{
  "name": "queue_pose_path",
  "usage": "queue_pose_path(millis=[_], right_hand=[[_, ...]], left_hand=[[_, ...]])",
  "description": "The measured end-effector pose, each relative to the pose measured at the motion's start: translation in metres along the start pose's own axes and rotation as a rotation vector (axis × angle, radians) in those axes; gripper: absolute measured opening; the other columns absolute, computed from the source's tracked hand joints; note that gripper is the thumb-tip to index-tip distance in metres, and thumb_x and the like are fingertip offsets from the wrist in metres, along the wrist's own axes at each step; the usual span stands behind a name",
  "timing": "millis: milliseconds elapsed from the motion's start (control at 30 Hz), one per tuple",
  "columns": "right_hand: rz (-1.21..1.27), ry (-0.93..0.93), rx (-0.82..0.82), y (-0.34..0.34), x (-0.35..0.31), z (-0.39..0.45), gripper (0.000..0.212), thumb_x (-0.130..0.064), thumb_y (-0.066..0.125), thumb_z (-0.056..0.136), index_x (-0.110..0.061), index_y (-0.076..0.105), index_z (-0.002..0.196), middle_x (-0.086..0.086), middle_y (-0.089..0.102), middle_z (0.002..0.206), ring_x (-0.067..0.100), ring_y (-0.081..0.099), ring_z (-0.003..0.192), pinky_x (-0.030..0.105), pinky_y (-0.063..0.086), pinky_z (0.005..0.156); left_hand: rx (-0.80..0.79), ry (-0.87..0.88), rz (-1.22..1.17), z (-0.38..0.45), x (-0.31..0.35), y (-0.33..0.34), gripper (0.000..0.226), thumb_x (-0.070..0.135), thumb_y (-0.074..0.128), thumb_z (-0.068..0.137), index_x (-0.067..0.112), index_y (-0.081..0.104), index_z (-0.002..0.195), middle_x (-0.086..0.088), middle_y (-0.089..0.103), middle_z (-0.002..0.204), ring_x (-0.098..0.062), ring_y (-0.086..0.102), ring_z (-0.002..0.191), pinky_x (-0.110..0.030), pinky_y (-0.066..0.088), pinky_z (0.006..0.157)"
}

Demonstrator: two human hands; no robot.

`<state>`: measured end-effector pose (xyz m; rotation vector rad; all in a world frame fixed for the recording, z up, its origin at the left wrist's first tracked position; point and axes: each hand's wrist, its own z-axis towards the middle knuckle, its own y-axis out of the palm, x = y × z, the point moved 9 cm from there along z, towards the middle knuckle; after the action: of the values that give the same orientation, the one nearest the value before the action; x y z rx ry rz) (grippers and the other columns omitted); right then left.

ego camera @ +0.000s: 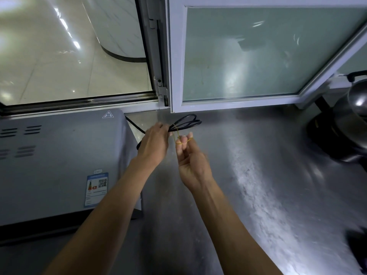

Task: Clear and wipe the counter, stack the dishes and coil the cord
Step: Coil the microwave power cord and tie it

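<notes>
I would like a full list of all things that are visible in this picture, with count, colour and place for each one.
cord: one, black, coiled, held above the counter near the window
rubber band: one, yellow, stretched between the cord and the right hand's fingers
oven: one, grey, on the left, with a label and a heat warning sign
counter: one, steel grey, centre and right
window: one, white frame, frosted pane, behind the counter
kettle: one, shiny metal with black parts, right edge
left hand: one, grips the cord
right hand: one, pulls the rubber band
</notes>
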<state>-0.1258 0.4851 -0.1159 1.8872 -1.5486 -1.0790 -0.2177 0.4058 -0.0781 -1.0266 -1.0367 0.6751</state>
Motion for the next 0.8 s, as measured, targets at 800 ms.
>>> queue_pose_path(millis=[800], right_hand=[[-0.305, -0.382, -0.173, 0.015, -0.056, 0.022, 0.046, -0.026, 0.071, 0.089, 0.006, 0.06, 0.12, 0.018, 0.061, 0.111, 0.029, 0.057, 0.107, 0.028, 0.055, 0.078]], left_hand=[[0.069, 0.041, -0.275, -0.001, 0.002, -0.018, 0.012, 0.005, 0.057, 0.097, 0.008, 0.068, 0.101, 0.008, 0.047, 0.084, -0.014, 0.047, 0.073, -0.012, 0.032, 0.063]])
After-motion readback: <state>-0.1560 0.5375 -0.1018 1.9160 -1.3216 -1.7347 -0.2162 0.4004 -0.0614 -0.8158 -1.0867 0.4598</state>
